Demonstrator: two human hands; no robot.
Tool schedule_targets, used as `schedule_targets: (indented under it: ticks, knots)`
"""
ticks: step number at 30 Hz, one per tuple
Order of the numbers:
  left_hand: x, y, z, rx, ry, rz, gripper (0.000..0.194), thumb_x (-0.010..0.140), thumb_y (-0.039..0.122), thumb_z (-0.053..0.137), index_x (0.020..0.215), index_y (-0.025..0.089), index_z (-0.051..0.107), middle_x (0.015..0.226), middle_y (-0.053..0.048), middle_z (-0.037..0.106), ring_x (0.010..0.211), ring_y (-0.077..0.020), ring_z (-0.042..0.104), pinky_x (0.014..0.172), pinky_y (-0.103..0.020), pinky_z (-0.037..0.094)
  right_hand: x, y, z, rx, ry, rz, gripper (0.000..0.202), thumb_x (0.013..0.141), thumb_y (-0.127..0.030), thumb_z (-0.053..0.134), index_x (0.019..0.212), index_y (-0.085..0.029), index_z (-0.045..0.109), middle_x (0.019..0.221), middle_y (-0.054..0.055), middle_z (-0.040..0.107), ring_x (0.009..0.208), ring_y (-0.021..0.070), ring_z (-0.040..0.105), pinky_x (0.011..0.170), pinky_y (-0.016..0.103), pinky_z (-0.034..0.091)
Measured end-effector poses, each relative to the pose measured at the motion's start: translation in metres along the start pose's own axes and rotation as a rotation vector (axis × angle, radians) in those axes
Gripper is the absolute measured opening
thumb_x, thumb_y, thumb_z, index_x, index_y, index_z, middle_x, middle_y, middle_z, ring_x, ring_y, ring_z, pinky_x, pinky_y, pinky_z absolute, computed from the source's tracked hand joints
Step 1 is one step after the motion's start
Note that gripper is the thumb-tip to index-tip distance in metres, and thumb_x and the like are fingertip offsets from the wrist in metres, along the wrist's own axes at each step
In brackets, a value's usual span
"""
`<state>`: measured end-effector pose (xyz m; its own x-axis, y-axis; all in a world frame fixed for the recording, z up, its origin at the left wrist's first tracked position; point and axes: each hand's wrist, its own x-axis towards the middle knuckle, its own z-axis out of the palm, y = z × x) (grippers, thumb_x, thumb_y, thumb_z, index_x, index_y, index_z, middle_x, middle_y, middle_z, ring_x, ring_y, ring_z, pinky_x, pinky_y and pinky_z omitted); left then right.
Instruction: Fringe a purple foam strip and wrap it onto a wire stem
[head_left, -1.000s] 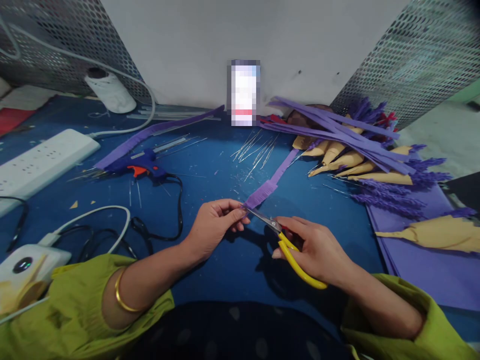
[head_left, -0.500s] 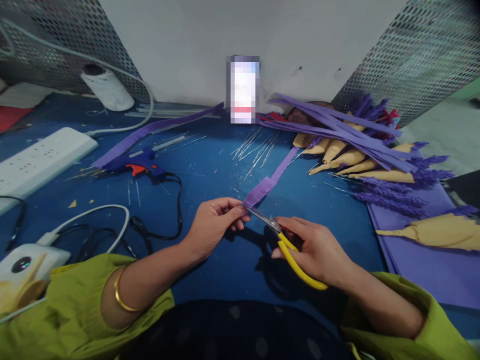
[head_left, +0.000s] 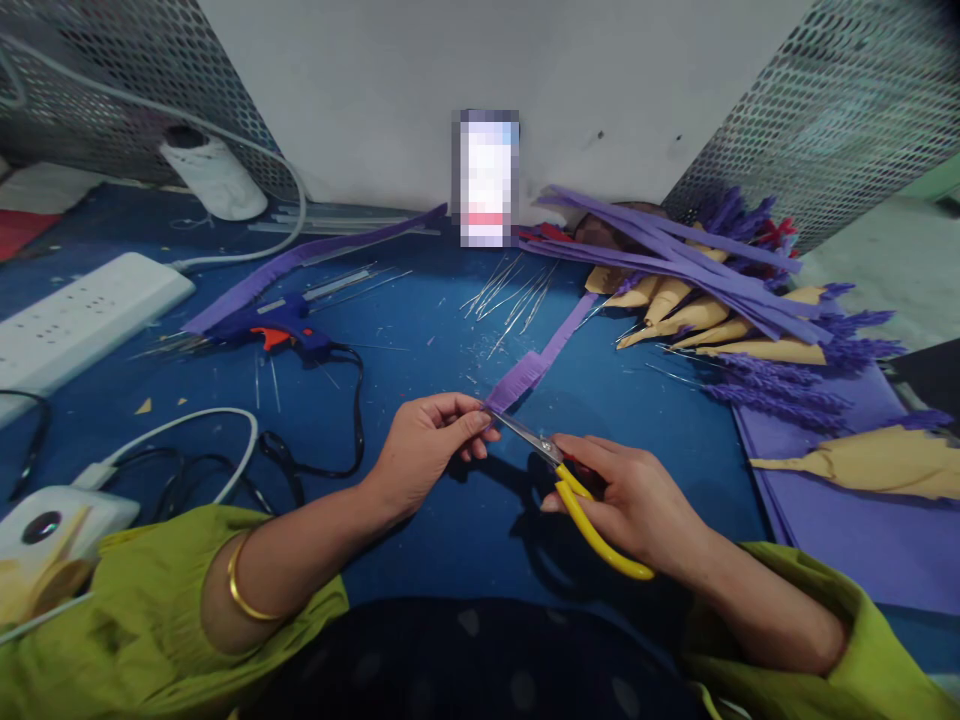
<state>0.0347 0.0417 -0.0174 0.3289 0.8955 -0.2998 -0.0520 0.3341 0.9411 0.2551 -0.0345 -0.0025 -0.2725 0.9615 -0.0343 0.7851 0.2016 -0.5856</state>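
Between thumb and fingers, my left hand (head_left: pixel 437 446) pinches the near end of a purple paper strip (head_left: pixel 523 380). Fine cuts run along part of the strip's edge, and its far end reaches toward the bundles at the back right. My right hand (head_left: pixel 626 490) is closed around the yellow handles of a pair of scissors (head_left: pixel 592 530). The blades point up and left and meet the strip right beside my left fingertips. How far the blades are apart is hard to make out.
At left lie a blue glue gun (head_left: pixel 289 325), a white power strip (head_left: pixel 97 310) and cables. Thin wires (head_left: pixel 517 290) lie beyond my hands, before a blurred phone (head_left: pixel 487 180). Purple strips (head_left: pixel 675 255), paper-wrapped lavender bundles (head_left: pixel 686 318) and purple sheets (head_left: pixel 862 560) fill the right.
Almost nothing differs. Both hands, the strip and the scissors stay in nearly the same place, and the view has shifted very slightly.
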Motion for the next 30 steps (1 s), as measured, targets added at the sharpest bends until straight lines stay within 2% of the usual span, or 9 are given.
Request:
schedule_targets:
  ticks: [19, 30]
  knots:
    - [0.0010, -0.0017, -0.0024, -0.012, -0.018, -0.001, 0.012, 0.076, 0.025, 0.071, 0.073, 0.014, 0.071, 0.064, -0.002, 0.070, 0.052, -0.0084, 0.058, 0.051, -0.019, 0.045, 0.0008, -0.0012, -0.0024, 0.040, -0.042, 0.022, 0.052, 0.085, -0.060, 0.059, 0.117, -0.019, 0.065, 0.080, 0.004, 0.066, 0.066, 0.0160, 0.059, 0.064, 0.026, 0.045]
    - [0.0010, 0.0029, -0.0030, -0.053, -0.066, -0.039, 0.014, 0.077, 0.028, 0.072, 0.071, 0.015, 0.070, 0.063, -0.002, 0.068, 0.052, -0.0086, 0.056, 0.052, -0.020, 0.044, 0.0040, -0.0056, -0.0082, 0.148, -0.101, 0.050, 0.039, 0.085, -0.055, 0.063, 0.104, -0.022, 0.069, 0.074, 0.000, 0.063, 0.063, 0.0133, 0.052, 0.059, 0.023, 0.041]
